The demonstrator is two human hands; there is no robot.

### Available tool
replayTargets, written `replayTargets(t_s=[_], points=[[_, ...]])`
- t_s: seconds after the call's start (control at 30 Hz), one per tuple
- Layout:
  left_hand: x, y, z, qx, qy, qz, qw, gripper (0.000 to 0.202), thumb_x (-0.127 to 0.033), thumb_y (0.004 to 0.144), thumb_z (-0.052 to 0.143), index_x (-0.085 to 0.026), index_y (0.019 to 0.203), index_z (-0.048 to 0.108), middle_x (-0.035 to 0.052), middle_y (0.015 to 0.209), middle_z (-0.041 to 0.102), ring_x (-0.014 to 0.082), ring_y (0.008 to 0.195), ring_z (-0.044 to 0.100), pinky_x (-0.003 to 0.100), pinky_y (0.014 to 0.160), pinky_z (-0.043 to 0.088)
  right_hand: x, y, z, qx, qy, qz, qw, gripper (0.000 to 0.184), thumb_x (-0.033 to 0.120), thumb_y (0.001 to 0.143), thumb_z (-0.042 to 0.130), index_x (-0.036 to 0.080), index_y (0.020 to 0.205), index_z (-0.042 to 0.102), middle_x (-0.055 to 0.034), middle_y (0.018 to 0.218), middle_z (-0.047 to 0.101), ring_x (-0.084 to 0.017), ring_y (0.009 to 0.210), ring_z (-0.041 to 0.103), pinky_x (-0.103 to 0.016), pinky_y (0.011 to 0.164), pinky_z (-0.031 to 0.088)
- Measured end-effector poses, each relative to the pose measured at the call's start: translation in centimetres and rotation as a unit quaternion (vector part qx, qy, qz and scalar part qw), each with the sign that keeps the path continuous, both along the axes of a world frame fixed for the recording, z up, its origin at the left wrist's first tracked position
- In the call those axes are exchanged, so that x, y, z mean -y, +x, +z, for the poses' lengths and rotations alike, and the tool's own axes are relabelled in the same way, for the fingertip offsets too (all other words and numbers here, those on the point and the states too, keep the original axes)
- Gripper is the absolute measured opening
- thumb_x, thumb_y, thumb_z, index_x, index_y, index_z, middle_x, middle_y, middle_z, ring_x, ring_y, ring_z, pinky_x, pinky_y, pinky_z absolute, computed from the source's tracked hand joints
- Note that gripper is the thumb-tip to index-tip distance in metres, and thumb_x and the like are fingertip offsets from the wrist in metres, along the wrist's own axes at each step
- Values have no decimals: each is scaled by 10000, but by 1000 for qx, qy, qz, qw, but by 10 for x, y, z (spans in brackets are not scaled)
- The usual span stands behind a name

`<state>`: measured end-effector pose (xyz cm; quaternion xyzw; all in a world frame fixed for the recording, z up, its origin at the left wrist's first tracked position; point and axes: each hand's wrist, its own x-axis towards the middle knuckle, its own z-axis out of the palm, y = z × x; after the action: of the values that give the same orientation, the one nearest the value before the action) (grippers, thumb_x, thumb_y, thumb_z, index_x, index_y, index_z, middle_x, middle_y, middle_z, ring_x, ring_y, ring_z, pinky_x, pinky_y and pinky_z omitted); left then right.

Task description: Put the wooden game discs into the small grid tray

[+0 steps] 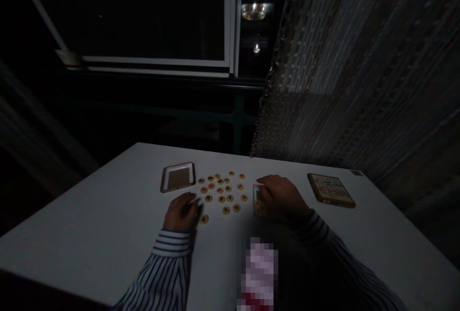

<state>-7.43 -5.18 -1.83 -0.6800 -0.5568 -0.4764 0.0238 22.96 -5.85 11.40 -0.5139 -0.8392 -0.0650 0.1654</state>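
Note:
Round xiangqi pieces (221,199) with red or black characters lie loosely spread over the white table. My left hand (179,211) rests low at their left side, fingers bent and thumb apart from them, with no piece visible in it. One piece (204,219) lies just right of its thumb. Over a small shallow box (256,213) on the right of the spread, my right hand (282,197) reaches with bent fingers. Two red-marked pieces (258,207) show inside that box. The hand covers the rest of the box, and its thumb and grip are hidden.
An open tray-like lid (178,190) lies at the left of the pieces. A flat printed box (331,190) sits on the right of the white table (108,215). Behind stand a dark window (230,69) and a bead curtain (312,95). The room is dim.

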Motion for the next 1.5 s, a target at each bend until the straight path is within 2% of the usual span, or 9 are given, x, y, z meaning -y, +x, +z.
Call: replayTargets(t_s=[0.17, 0.3, 0.4, 0.53, 0.7, 1.03, 1.37, 1.5], points=[[-2, -1, -11, -23, 5, -18, 1000, 260, -381, 707, 552, -194, 858, 650, 84, 989, 631, 232, 955, 554, 425, 847, 450, -1, -41, -8, 43, -19, 60, 997, 271, 257, 845, 378, 189, 1025, 569, -65, 981, 612, -178, 889, 525, -304, 755, 357], [-3, -2, -23, -65, -8, -24, 998, 233, -355, 687, 577, -206, 845, 661, 93, 1072, 599, 259, 1018, 513, 460, 881, 420, 0, -70, -19, 80, -32, 116, 989, 215, 227, 829, 404, 193, 948, 579, -57, 896, 606, -179, 846, 516, -303, 718, 354], [-4, -5, -30, -89, -19, -21, 996, 232, -342, 676, 590, -217, 859, 657, 96, 1104, 582, 269, 1035, 498, 467, 889, 412, -1, -82, -34, 69, -23, 135, 988, 185, 224, 817, 425, 178, 903, 583, -60, 871, 600, -176, 838, 513, -307, 726, 351], [-4, -9, -34, -110, -30, -18, 993, 243, -332, 673, 589, -219, 879, 651, 99, 1127, 566, 276, 1044, 488, 478, 884, 411, -5, -83, -57, 13, -14, 146, 989, 222, 214, 828, 404, 178, 972, 570, -61, 915, 604, -161, 870, 515, -299, 742, 355], [-3, -9, -32, -132, -39, -6, 991, 243, -325, 663, 595, -233, 881, 649, 92, 1127, 558, 291, 1071, 459, 496, 888, 399, -7, -79, -71, -19, -13, 157, 987, 244, 220, 833, 396, 180, 1002, 567, -60, 938, 613, -154, 880, 522, -300, 764, 360], [-2, -6, -30, -134, -33, 3, 990, 214, -321, 675, 584, -205, 838, 660, 113, 1136, 538, 312, 1087, 427, 493, 904, 384, -5, -81, -72, -31, -31, 163, 986, 237, 206, 824, 396, 187, 993, 560, -57, 968, 611, -160, 889, 523, -304, 757, 364], [-2, -2, -8, -92, -6, -1, 996, 239, -371, 711, 555, -201, 869, 615, 84, 1039, 602, 253, 1016, 501, 455, 896, 393, -6, -80, -74, -36, -27, 165, 985, 232, 206, 828, 401, 181, 993, 561, -63, 944, 613, -154, 892, 530, -292, 763, 370], [-1, -4, -2, -109, 2, -10, 994, 279, -376, 707, 570, -201, 921, 604, 85, 1030, 610, 246, 993, 522, 433, 872, 415, -6, -79, -75, -51, -29, 170, 984, 231, 202, 825, 404, 176, 988, 566, -62, 948, 617, -161, 894, 529, -297, 770, 369]])
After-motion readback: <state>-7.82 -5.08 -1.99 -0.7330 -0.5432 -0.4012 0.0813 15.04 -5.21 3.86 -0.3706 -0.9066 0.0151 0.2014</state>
